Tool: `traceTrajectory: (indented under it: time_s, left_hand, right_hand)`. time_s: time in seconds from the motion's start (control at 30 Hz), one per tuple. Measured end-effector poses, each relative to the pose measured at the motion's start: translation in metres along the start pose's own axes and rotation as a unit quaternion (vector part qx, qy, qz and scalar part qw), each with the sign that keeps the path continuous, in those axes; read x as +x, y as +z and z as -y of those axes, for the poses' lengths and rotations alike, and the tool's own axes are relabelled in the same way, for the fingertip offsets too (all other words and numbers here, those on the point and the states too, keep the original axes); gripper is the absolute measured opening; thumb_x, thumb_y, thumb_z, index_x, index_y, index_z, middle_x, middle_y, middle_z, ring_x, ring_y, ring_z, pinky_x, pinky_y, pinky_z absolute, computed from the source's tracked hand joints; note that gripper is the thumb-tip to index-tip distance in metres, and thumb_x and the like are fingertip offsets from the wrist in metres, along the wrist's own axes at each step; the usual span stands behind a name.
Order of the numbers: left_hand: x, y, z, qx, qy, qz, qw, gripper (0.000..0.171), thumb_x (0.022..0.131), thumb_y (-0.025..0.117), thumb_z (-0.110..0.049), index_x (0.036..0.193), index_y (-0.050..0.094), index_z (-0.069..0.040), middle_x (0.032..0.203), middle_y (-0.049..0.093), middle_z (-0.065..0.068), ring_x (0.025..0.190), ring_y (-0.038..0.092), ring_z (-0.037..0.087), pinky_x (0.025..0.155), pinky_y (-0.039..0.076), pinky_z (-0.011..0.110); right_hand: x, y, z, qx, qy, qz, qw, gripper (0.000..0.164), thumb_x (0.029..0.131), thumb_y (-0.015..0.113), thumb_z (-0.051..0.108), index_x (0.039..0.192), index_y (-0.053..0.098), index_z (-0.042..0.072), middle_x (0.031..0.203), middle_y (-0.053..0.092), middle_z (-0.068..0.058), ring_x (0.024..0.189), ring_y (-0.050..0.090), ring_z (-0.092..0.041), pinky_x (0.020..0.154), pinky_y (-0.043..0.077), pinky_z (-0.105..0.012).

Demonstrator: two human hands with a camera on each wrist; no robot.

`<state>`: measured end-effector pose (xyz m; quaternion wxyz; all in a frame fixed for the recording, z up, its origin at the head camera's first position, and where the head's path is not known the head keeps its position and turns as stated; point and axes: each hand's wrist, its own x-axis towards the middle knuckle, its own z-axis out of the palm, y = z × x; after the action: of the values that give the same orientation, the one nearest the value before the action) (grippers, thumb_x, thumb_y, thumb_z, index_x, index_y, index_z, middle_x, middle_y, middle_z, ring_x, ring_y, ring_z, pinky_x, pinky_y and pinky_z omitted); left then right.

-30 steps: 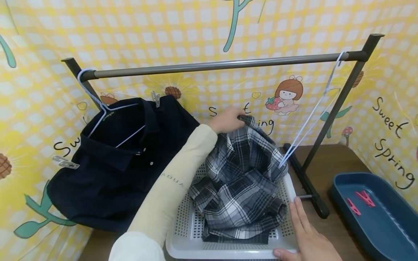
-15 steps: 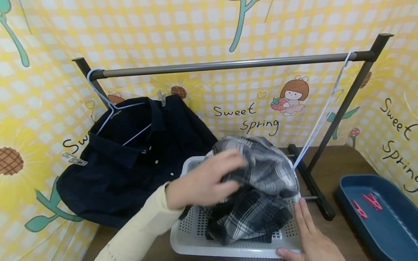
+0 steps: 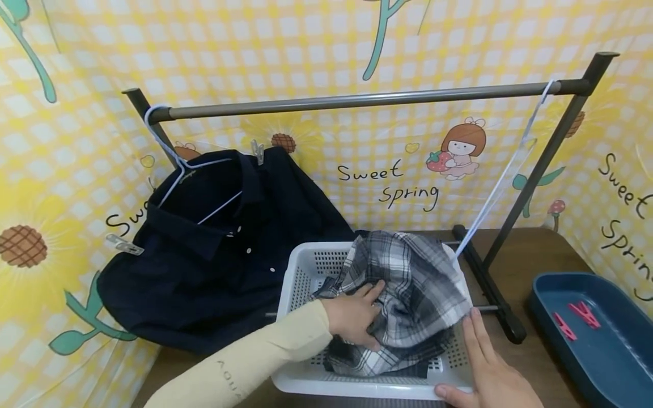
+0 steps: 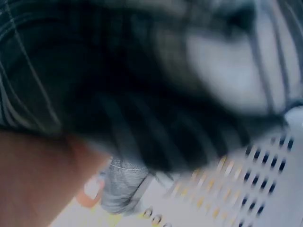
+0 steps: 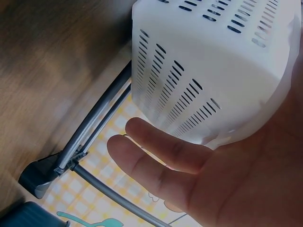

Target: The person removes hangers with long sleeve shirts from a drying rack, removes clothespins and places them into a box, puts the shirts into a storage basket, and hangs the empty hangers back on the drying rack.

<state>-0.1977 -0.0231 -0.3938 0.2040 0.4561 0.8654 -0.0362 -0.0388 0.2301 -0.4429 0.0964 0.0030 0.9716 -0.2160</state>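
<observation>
A black, grey and white plaid shirt (image 3: 413, 283) lies bunched in a white perforated plastic basket (image 3: 357, 389). My left hand (image 3: 352, 318) rests on the shirt's left side with its fingers spread. Blurred plaid cloth (image 4: 165, 127) fills most of the left wrist view, over the basket's slotted wall (image 4: 265, 179). At the basket's front right corner, my right hand (image 3: 497, 371) lies with straight fingers along the side rim and its thumb at the front rim. In the right wrist view, two fingers (image 5: 156, 165) extend beside the basket's outer wall (image 5: 189, 71).
A navy shirt (image 3: 204, 283) with clothespins at its shoulders hangs from a hanger (image 3: 181, 163) at the rack bar's (image 3: 357, 102) left end. Another hanger (image 3: 510, 170) hangs at the right and reaches down to the basket rim. A blue tray (image 3: 597, 351) holds pink clothespins (image 3: 584, 314).
My left hand has let go of the plaid shirt's raised edge and come down toward me onto the cloth. The shirt has dropped lower into the basket. My right hand has stayed at the rim.
</observation>
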Motion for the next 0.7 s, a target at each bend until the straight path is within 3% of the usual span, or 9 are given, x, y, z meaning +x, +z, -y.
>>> traceTrajectory:
  time_s: [0.17, 0.3, 0.37, 0.43, 0.5, 0.6, 0.7]
  left_hand:
    - [0.014, 0.023, -0.012, 0.127, -0.059, 0.021, 0.99, 0.079, 0.089, 0.058, -0.069, 0.154, 0.045, -0.025, 0.169, 0.0, 0.004, 0.153, 0.009, 0.027, 0.107, 0.036, 0.059]
    - [0.016, 0.026, -0.016, 0.159, -0.069, 0.019, 0.9848, 0.078, 0.089, 0.054, -0.072, 0.152, 0.047, -0.026, 0.169, -0.001, 0.005, 0.153, 0.009, 0.027, 0.106, 0.037, 0.056]
    - [0.012, 0.02, -0.015, 0.119, -0.059, 0.024, 0.9909, 0.08, 0.089, 0.058, -0.069, 0.154, 0.044, -0.025, 0.169, 0.001, 0.007, 0.153, 0.008, 0.027, 0.108, 0.035, 0.057]
    - [0.003, 0.005, -0.014, 0.044, -0.043, 0.038, 0.9974, 0.087, 0.088, 0.064, -0.067, 0.158, 0.037, -0.022, 0.168, 0.004, 0.008, 0.153, 0.008, 0.027, 0.112, 0.03, 0.057]
    - [-0.012, -0.016, -0.013, -0.039, -0.02, 0.034, 0.9985, 0.097, 0.085, 0.069, -0.066, 0.162, 0.026, -0.023, 0.168, 0.009, 0.01, 0.152, 0.011, 0.026, 0.114, 0.025, 0.058]
    - [-0.031, -0.05, -0.016, -0.115, 0.039, -0.024, 0.9923, 0.109, 0.084, 0.068, -0.067, 0.164, 0.007, -0.024, 0.168, 0.011, 0.007, 0.152, 0.013, 0.023, 0.115, 0.018, 0.061]
    - [-0.029, -0.072, -0.021, -0.075, 0.079, -0.127, 0.9859, 0.112, 0.085, 0.062, -0.072, 0.163, -0.005, -0.028, 0.168, 0.001, 0.006, 0.153, 0.003, 0.023, 0.114, 0.013, 0.066]
  right_hand:
    - [0.001, 0.001, 0.001, -0.003, 0.004, 0.0, 1.0, 0.135, 0.08, 0.068, 0.073, 0.157, -0.018, 0.004, 0.163, -0.022, -0.02, 0.105, 0.061, -0.051, 0.061, 0.055, -0.052]
    - [-0.001, 0.0, -0.001, -0.003, -0.003, -0.006, 1.0, 0.135, 0.081, 0.069, 0.071, 0.157, -0.02, 0.004, 0.163, -0.021, -0.021, 0.103, 0.062, -0.048, 0.057, 0.055, -0.047]
    - [-0.001, 0.0, -0.001, -0.001, -0.004, -0.005, 1.0, 0.134, 0.081, 0.069, 0.07, 0.157, -0.018, 0.004, 0.164, -0.021, -0.02, 0.101, 0.063, -0.046, 0.056, 0.054, -0.045]
    - [0.0, 0.001, 0.0, 0.0, 0.0, 0.001, 1.0, 0.133, 0.081, 0.069, 0.071, 0.158, -0.015, 0.002, 0.164, -0.02, -0.021, 0.1, 0.063, -0.046, 0.057, 0.054, -0.046]
    - [0.001, 0.001, 0.001, 0.003, 0.003, 0.007, 1.0, 0.133, 0.08, 0.068, 0.073, 0.158, -0.012, 0.001, 0.164, -0.019, -0.021, 0.101, 0.062, -0.048, 0.06, 0.055, -0.05]
    - [0.003, 0.001, 0.002, 0.006, 0.009, 0.018, 1.0, 0.133, 0.08, 0.067, 0.075, 0.158, -0.009, -0.001, 0.163, -0.021, -0.021, 0.104, 0.06, -0.051, 0.064, 0.055, -0.055]
    - [0.004, 0.0, 0.0, 0.006, 0.012, 0.024, 1.0, 0.133, 0.081, 0.066, 0.075, 0.158, -0.011, -0.001, 0.162, -0.024, -0.021, 0.107, 0.058, -0.055, 0.066, 0.055, -0.059]
